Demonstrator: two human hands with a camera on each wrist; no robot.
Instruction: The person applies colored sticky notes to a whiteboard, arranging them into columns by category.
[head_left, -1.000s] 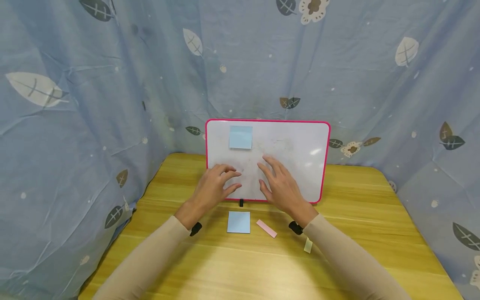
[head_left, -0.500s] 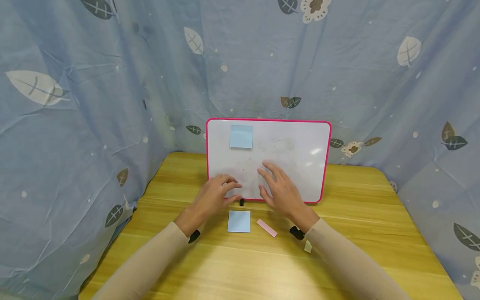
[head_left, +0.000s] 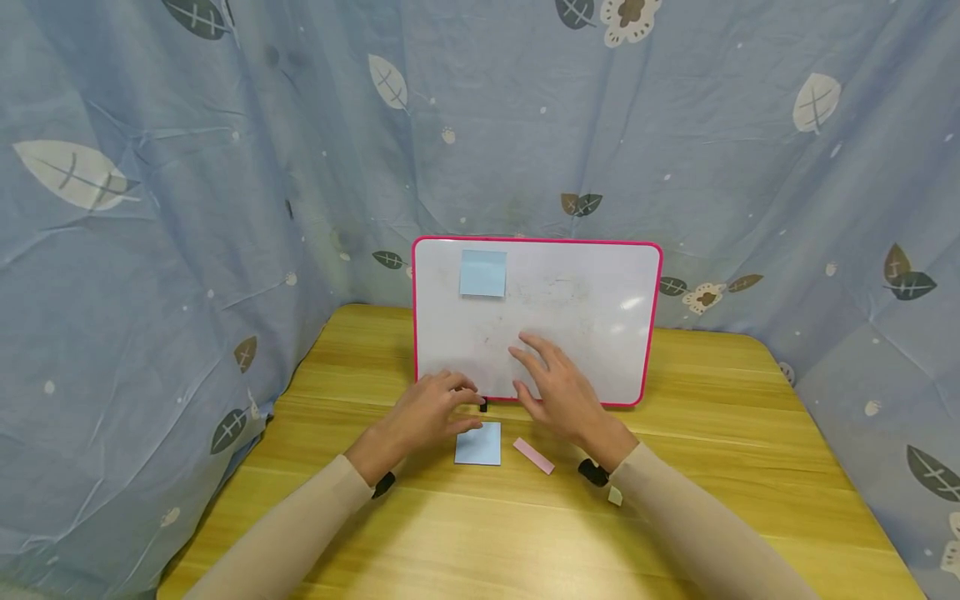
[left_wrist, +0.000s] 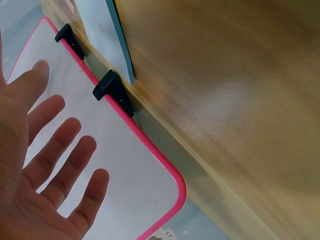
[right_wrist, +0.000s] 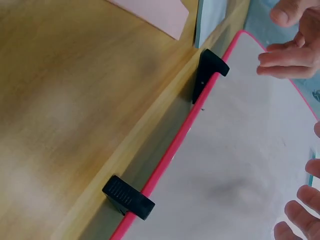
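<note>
Whiteboard (head_left: 592,350), pink-rimmed, one; upright on the wooden table (head_left: 727,433); serves as dial for the hours below, twelve at its top edge

Black clips (left_wrist: 114,92), two; on the lower rim

Blue note (head_left: 483,274), one; on the board, at ten o'clock

Blue pad (head_left: 477,449), one; flat on the table, at seven o'clock, near the lower rim

Pink strip (head_left: 534,457), one; aslant on the table, at six o'clock, just beside the pad

Yellow paper (head_left: 615,497), one; on the table, at five o'clock, partly hidden by the right sleeve (head_left: 697,517)

Left hand (head_left: 420,412), at eight o'clock; thumb and fingers apart, holding nothing; thumb overlaps the pad in the head view, touch not shown

Right hand (head_left: 558,385), at five o'clock, before the board; fingers apart, holding nothing; contact with the board cannot be told

Tally, by judgement: early stage; done, one blue note up; left, pad, pink strip and yellow paper, all off the board
</note>
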